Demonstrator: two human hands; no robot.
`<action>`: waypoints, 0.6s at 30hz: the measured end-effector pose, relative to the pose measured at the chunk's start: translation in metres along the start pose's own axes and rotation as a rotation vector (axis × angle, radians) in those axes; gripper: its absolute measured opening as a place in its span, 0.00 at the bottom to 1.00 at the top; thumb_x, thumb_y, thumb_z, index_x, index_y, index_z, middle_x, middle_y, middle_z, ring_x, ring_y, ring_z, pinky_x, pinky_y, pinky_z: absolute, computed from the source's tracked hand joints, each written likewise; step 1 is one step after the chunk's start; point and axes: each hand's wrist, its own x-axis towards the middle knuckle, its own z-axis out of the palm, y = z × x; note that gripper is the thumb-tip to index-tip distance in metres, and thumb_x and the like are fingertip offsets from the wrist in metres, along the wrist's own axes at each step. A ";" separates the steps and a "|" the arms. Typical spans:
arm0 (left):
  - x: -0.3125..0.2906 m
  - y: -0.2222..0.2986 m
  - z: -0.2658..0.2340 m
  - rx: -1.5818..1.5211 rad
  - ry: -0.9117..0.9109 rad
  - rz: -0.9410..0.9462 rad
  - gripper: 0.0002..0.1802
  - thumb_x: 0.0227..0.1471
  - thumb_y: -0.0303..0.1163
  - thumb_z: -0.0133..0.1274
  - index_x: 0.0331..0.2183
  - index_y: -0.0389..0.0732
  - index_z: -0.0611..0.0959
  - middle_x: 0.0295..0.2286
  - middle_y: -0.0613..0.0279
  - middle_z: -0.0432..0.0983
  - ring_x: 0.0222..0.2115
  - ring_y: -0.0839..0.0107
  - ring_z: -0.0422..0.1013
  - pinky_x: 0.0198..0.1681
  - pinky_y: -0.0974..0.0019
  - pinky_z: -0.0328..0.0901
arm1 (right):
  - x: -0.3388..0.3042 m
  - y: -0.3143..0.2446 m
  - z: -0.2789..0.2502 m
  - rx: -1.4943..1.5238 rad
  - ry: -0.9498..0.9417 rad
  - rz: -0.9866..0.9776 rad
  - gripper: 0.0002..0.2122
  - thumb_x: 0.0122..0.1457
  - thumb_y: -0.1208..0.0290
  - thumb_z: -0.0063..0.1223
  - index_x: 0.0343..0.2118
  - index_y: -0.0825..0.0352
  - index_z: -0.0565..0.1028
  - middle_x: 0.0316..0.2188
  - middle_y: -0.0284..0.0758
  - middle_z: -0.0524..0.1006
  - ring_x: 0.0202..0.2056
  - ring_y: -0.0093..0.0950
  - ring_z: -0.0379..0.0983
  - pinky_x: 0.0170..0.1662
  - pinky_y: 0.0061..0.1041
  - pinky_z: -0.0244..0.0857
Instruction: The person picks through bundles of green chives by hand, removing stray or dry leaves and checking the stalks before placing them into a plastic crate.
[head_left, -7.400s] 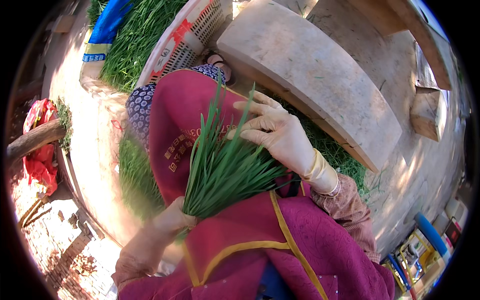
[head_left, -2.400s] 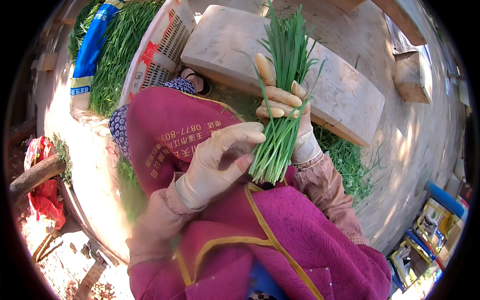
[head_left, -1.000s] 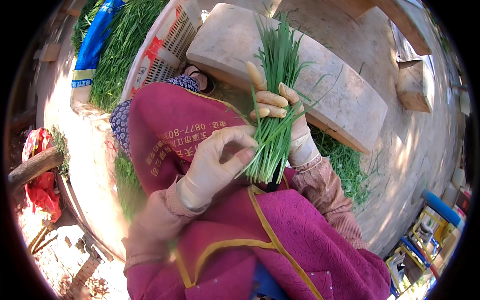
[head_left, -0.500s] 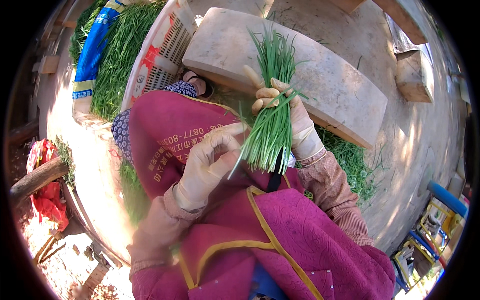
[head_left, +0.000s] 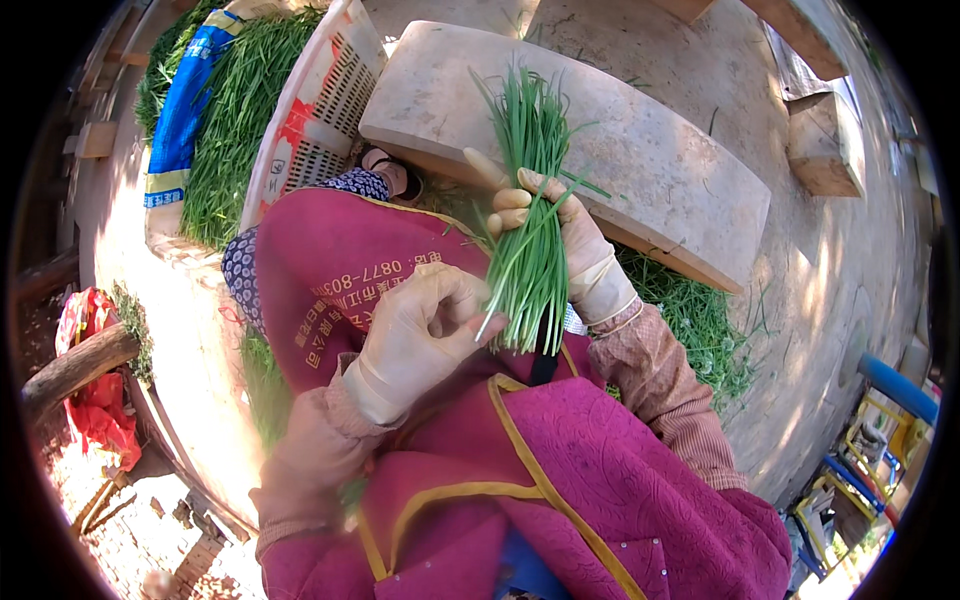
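Observation:
In front of my lap, a bunch of chives (head_left: 530,275) is held nearly upright, its green leaves at the far end and pale stem ends toward me. My gloved right hand (head_left: 585,240) wraps around its middle, fingers curled over the stems. At the lower left of the bunch my gloved left hand (head_left: 415,325) is closed, with thumb and fingertips pinched at a pale stem end that sticks out there. Below both hands lies a maroon apron (head_left: 340,250) with yellow trim, spread over my knees.
A pale stone slab (head_left: 600,140) stands just beyond my hands. To the left are a white and red plastic crate (head_left: 315,110) and a large heap of chives (head_left: 240,120). Loose greens (head_left: 690,320) lie on the ground at right; a log (head_left: 85,370) and red plastic bag (head_left: 100,425) sit far left.
My right hand and the bunch have shifted slightly left. My left fingertips have come up against the lower stems, where before they were a little apart from most of the bunch.

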 end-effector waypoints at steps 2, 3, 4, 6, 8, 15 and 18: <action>-0.006 0.006 -0.005 0.059 -0.055 0.055 0.08 0.44 0.25 0.62 0.25 0.41 0.76 0.32 0.63 0.77 0.32 0.70 0.70 0.34 0.69 0.65 | -0.001 -0.001 0.000 0.041 -0.020 0.002 0.26 0.63 0.70 0.46 0.64 0.66 0.57 0.22 0.27 0.70 0.26 0.22 0.68 0.46 0.26 0.67; -0.008 0.008 -0.006 0.088 -0.083 0.082 0.08 0.43 0.24 0.61 0.26 0.41 0.77 0.34 0.62 0.78 0.34 0.68 0.71 0.35 0.68 0.65 | -0.003 -0.001 0.000 0.063 -0.029 0.003 0.26 0.63 0.71 0.46 0.64 0.66 0.57 0.22 0.27 0.70 0.25 0.23 0.68 0.46 0.26 0.67; -0.008 0.010 -0.007 0.161 -0.066 0.153 0.07 0.42 0.22 0.60 0.26 0.41 0.78 0.35 0.62 0.78 0.36 0.66 0.71 0.37 0.67 0.66 | -0.004 -0.001 0.002 0.059 -0.014 -0.005 0.26 0.63 0.71 0.45 0.64 0.66 0.57 0.22 0.27 0.70 0.26 0.23 0.68 0.45 0.26 0.67; -0.008 0.013 -0.007 0.308 -0.029 0.293 0.09 0.40 0.19 0.58 0.27 0.42 0.79 0.37 0.61 0.78 0.41 0.62 0.72 0.41 0.64 0.67 | -0.006 -0.001 0.007 0.053 0.014 -0.018 0.26 0.63 0.71 0.45 0.64 0.66 0.57 0.22 0.27 0.70 0.26 0.24 0.68 0.45 0.26 0.67; -0.012 0.014 -0.010 0.380 -0.003 0.257 0.13 0.36 0.14 0.52 0.27 0.40 0.80 0.40 0.57 0.78 0.44 0.60 0.72 0.49 0.61 0.63 | -0.006 -0.002 0.006 0.038 0.004 -0.018 0.26 0.63 0.70 0.46 0.64 0.67 0.57 0.22 0.27 0.70 0.26 0.24 0.69 0.46 0.26 0.67; -0.007 -0.005 -0.024 -0.277 0.177 0.025 0.19 0.51 0.15 0.47 0.46 0.36 0.75 0.47 0.57 0.74 0.47 0.73 0.69 0.52 0.68 0.64 | -0.002 -0.004 0.006 0.016 0.010 0.021 0.28 0.62 0.68 0.48 0.65 0.58 0.55 0.24 0.26 0.68 0.29 0.21 0.65 0.32 0.18 0.64; -0.003 -0.014 -0.015 -0.342 0.091 -0.024 0.21 0.54 0.20 0.51 0.51 0.34 0.73 0.48 0.56 0.73 0.49 0.74 0.68 0.53 0.69 0.63 | -0.002 -0.002 0.010 0.022 0.004 0.028 0.28 0.62 0.69 0.49 0.65 0.58 0.56 0.24 0.26 0.68 0.29 0.21 0.65 0.33 0.18 0.64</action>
